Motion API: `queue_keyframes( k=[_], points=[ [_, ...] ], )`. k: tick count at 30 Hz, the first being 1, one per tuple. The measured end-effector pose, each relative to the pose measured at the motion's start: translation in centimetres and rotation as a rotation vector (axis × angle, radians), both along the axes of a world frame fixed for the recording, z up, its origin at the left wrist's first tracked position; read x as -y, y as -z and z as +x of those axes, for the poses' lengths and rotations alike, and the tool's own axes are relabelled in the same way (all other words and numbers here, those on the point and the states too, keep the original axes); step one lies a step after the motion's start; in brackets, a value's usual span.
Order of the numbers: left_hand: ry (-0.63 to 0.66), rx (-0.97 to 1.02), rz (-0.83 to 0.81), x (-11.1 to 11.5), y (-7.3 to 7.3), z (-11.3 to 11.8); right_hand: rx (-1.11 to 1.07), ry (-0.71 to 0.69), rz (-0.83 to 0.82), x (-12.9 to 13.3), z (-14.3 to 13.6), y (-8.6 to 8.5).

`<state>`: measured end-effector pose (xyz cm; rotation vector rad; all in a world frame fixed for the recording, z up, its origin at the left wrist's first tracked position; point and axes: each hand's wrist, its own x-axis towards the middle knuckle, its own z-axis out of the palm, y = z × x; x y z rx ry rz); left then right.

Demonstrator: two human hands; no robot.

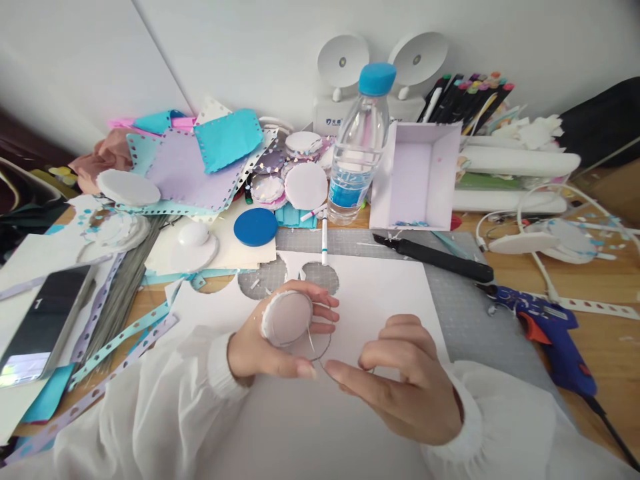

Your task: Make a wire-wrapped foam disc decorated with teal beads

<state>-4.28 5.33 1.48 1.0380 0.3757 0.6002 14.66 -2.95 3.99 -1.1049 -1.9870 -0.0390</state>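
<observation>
Toward worktop's (617, 350) near edge, white disc (291, 317) is cupped by left hand (265, 352), apparently steadied for grey strand (329, 345) pinched by right hand (405, 383).

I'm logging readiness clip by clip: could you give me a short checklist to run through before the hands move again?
1. Disc held: ok, in the left hand.
2. Wire snug around the disc: not ok, a loop stands off its rim.
3. Wire gripped by the right hand: cannot tell; a fingertip is at it.
4. Knife away from both hands: ok.
5. Glue gun untouched: ok; whether hot: cannot tell.
6. Bottle capped: ok, upright.
</observation>
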Motion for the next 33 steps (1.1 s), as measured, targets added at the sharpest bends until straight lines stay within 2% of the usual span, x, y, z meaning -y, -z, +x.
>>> queue_keyframes(
  k=[3,6,10,14,16,18,20,23,25,28,33],
  points=[
    [0.016,0.019,-0.075,-0.3,0.2,-0.1,-0.051,0.028,0.040,0.0,-0.4,0.2],
    [0.086,0.023,-0.134,-0.3,0.2,-0.1,-0.123,0.029,0.028,0.1,-0.8,0.5],
    [0.140,0.042,-0.144,0.0,0.2,0.0,-0.075,0.020,0.052,0.1,-0.7,0.6],
    [-0.004,0.039,-0.016,0.1,0.5,0.1,0.004,0.074,0.085,0.0,-0.1,0.6],
    [-0.094,0.043,0.086,0.1,0.6,0.1,-0.079,0.127,0.063,0.0,0.3,0.8],
    [-0.170,0.036,0.177,0.2,0.4,0.1,-0.254,0.183,-0.003,0.0,0.4,1.1],
    [-0.233,0.000,0.254,0.3,-0.1,0.2,-0.400,0.210,-0.175,-0.1,0.4,1.3],
    [-0.286,-0.061,0.351,0.5,-0.9,0.2,-0.468,0.181,-0.514,-0.4,0.1,1.4],
    [-0.304,-0.077,0.393,0.7,-1.2,0.1,-0.483,0.154,-0.653,-0.5,-0.1,1.4],
    [-0.322,-0.083,0.427,0.8,-1.1,0.1,-0.528,0.139,-0.729,-0.6,-0.2,1.6],
    [-0.260,-0.080,0.445,0.7,-0.5,-0.1,-0.653,0.082,-0.704,-0.5,-0.2,2.0]
  ],
)
